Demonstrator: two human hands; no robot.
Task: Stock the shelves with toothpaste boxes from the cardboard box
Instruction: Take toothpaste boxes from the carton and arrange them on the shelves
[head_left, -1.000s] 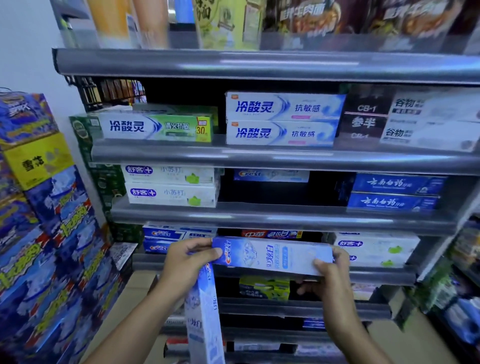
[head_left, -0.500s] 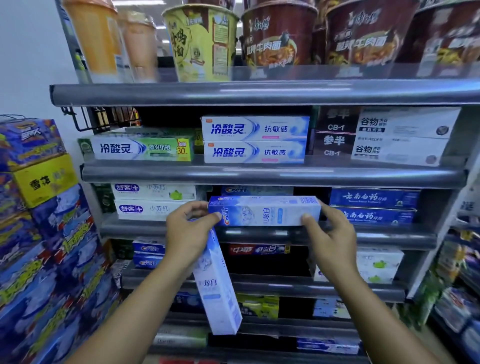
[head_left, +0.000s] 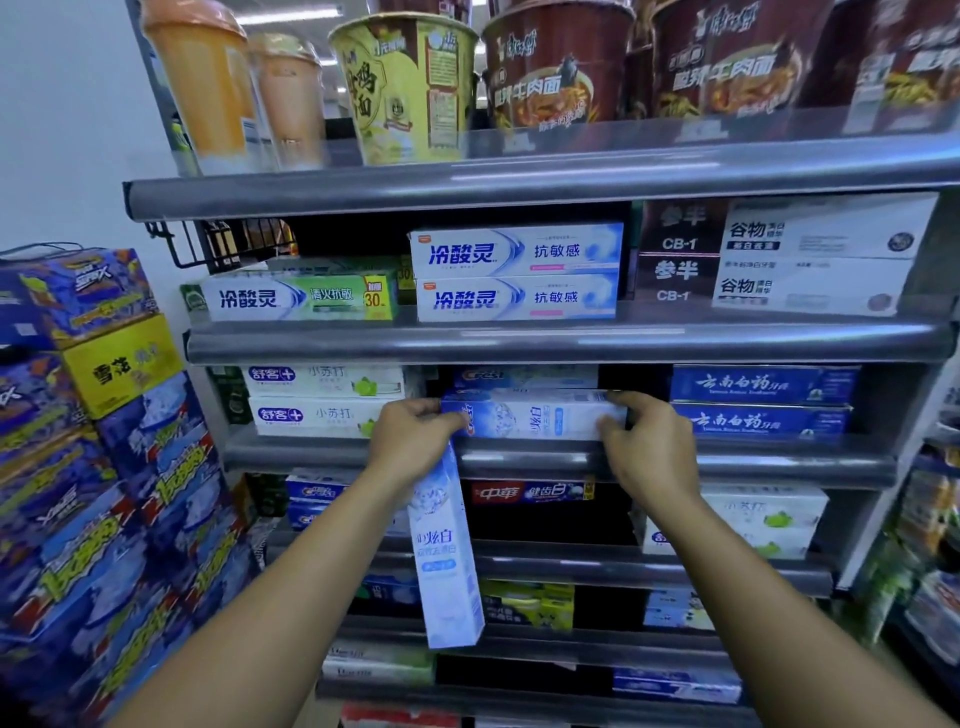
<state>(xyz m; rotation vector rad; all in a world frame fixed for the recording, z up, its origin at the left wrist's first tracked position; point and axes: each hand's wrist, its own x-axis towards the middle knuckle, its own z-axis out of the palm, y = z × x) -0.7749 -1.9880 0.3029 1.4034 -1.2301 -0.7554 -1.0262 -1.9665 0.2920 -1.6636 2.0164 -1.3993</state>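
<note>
Setting: shop aisle, grey metal shelves.
Task box: blue-and-white cardboard toothpaste box lies lengthwise at a shelf's front edge.
Left hand: curled on its left end, also gripping a hanging pale blue box.
Right hand: pinches its right end.

Shop: shelves stocked with toothpaste boxes

rear toothpaste box "Crest", dark box "CB-1"

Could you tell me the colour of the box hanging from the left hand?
The hanging box is white and pale blue with blue lettering; head view.
</note>
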